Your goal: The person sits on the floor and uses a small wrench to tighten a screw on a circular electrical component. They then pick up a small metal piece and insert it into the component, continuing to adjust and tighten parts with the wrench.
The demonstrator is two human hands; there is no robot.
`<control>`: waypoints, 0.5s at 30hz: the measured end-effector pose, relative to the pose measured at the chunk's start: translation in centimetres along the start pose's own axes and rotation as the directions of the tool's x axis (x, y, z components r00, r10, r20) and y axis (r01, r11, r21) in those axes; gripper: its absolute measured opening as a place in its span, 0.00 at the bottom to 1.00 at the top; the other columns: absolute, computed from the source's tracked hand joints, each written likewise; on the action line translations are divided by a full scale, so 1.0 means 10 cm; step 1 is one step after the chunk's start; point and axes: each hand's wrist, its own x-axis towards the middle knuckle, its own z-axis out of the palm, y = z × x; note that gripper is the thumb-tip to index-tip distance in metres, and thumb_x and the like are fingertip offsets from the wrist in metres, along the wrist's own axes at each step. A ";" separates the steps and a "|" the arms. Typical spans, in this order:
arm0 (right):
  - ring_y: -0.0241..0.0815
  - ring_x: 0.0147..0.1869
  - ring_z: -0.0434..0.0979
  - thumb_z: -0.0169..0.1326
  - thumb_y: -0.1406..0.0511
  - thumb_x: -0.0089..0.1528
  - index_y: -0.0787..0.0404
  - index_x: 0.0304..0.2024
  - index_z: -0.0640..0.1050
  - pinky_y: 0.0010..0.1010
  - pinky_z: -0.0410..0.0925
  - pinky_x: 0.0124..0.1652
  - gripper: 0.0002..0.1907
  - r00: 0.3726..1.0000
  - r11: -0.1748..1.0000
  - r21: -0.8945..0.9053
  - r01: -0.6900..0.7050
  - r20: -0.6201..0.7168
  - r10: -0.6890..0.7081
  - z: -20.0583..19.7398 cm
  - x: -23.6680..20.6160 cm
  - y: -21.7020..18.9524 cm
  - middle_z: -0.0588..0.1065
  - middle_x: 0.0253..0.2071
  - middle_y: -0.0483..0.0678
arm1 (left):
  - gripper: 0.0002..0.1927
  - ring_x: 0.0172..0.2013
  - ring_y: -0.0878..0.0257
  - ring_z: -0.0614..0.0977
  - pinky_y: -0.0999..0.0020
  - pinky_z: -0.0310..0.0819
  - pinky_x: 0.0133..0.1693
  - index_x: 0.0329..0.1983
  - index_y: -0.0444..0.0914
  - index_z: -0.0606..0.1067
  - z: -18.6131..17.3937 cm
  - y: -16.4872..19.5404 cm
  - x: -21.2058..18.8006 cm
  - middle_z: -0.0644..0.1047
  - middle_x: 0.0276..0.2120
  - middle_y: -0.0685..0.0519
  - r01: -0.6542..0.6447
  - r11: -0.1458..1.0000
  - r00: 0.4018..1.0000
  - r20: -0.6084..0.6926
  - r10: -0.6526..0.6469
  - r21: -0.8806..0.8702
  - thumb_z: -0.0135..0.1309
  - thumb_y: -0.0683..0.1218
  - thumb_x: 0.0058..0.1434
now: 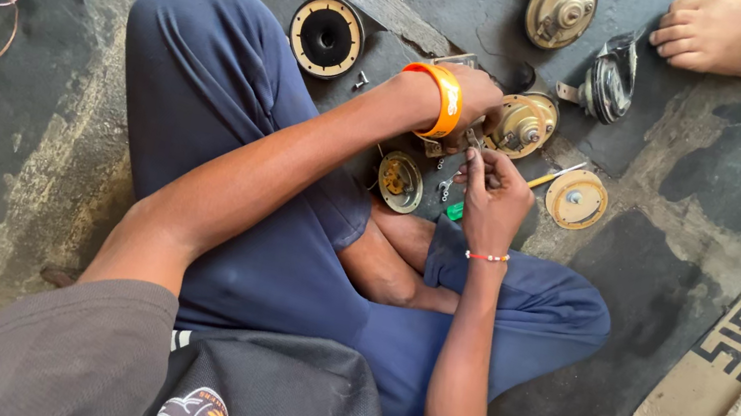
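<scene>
While the left hand (pixel 474 94) clasps the round brass-coloured horn unit (pixel 522 124) on the floor (pixel 678 191), the right hand (pixel 494 199) pinches a slim tool (pixel 474 145) upright, just beside it. Best practice, I judge: keep the unit pressed flat, the tool steady, and mind the loose screws (pixel 444 188) near the small disc (pixel 400 181).

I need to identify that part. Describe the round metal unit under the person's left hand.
The round brass-coloured unit lies flat on the dark stone floor, open face up, showing a raised grey hub at its middle. It looks like worn metal. The left hand, with an orange wristband, rests on its near edge; the right hand works beside it.
</scene>
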 end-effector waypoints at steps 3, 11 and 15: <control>0.28 0.31 0.80 0.58 0.71 0.66 0.69 0.41 0.79 0.18 0.68 0.29 0.04 0.998 1.000 0.017 -0.024 -0.056 0.025 0.00 -0.01 -0.01 0.80 0.32 0.43 | 0.32 0.47 0.48 0.82 0.54 0.77 0.48 0.50 0.48 0.82 0.01 0.01 0.00 0.82 0.43 0.47 0.004 1.000 1.000 -0.012 -0.004 0.011 0.75 0.45 0.36; 0.30 0.36 0.78 0.58 0.73 0.67 0.69 0.45 0.76 0.20 0.71 0.37 0.06 0.999 0.962 0.272 0.026 -0.031 -0.019 -0.07 0.04 0.16 0.78 0.35 0.45 | 0.29 0.47 0.49 0.83 0.54 0.78 0.47 0.48 0.46 0.82 -0.01 0.03 -0.01 0.83 0.42 0.48 -0.009 0.999 1.000 -0.003 0.009 0.031 0.73 0.44 0.38; 0.31 0.39 0.79 0.60 0.74 0.65 0.69 0.45 0.77 0.22 0.74 0.39 0.07 0.999 0.946 0.322 -0.032 0.040 0.020 -0.10 0.08 0.23 0.78 0.37 0.46 | 0.30 0.47 0.50 0.83 0.54 0.77 0.47 0.48 0.47 0.82 -0.02 0.04 -0.01 0.83 0.42 0.50 -0.012 1.000 1.000 -0.002 0.012 0.021 0.73 0.44 0.37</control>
